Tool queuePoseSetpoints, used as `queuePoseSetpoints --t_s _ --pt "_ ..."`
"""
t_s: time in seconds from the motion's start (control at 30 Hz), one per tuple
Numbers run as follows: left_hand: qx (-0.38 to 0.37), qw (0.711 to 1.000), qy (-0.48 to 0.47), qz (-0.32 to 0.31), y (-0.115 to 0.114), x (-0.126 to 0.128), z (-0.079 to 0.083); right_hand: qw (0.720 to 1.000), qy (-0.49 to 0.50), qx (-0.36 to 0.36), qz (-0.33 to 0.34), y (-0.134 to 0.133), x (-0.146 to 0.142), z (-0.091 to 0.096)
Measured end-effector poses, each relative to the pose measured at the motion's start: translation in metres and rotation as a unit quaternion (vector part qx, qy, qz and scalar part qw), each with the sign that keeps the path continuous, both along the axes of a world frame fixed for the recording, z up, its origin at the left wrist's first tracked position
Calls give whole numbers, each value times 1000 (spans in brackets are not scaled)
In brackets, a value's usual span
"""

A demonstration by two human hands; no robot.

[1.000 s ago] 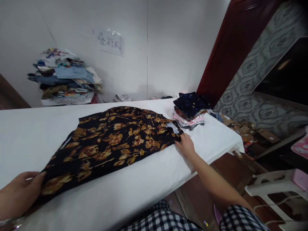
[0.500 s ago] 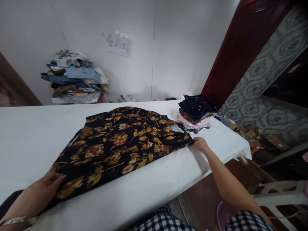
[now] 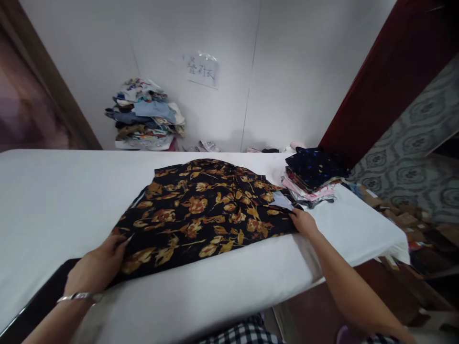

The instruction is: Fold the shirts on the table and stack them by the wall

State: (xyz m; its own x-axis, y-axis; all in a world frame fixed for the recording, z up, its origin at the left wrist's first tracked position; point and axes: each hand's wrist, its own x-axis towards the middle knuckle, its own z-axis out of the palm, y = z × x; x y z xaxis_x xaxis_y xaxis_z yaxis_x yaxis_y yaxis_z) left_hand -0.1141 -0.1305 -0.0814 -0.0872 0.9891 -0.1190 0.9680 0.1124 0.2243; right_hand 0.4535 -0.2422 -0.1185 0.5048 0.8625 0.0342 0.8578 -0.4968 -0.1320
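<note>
A black shirt [image 3: 193, 210] with a gold and brown flower print lies spread across the white-covered table. At its near left edge, my left hand [image 3: 102, 260] is closed on the fabric, thumb and fingers pinched together; a silver bracelet circles that wrist. My right hand [image 3: 304, 222] grips the shirt's right end, beside a pale blue-grey patch [image 3: 281, 199]. Cloth hides some of the fingertips on both hands. Under my left forearm runs a dark strip [image 3: 46, 294] with a light edge; I cannot tell whether it belongs to the shirt.
Beyond the shirt on the right is a stack of folded clothes [image 3: 313, 169], dark blue on top. A tall pile of mixed clothes [image 3: 147, 117] stands at the back left against the wall. A paper sign [image 3: 202, 70] hangs above. Cardboard boxes [image 3: 405, 215] lie past the right table edge [image 3: 380, 222].
The view has turned left, so everything sits further right. My right hand has shifted inward along the shirt's right end, nearer the pale patch. The left hand keeps its hold.
</note>
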Motion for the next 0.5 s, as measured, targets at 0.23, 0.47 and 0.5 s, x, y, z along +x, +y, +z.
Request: queuePoseSetpoints --t_s 0.23,0.47,0.5 --pt "-29 999 27 22 3 8 13 998 19 41 43 12 -1 11" --pt "193 971 10 -142 -3 24 -4 979 153 127 42 80 -26 27" --pt "194 964 -15 -180 -5 27 -11 973 178 137 46 90 -28 27"
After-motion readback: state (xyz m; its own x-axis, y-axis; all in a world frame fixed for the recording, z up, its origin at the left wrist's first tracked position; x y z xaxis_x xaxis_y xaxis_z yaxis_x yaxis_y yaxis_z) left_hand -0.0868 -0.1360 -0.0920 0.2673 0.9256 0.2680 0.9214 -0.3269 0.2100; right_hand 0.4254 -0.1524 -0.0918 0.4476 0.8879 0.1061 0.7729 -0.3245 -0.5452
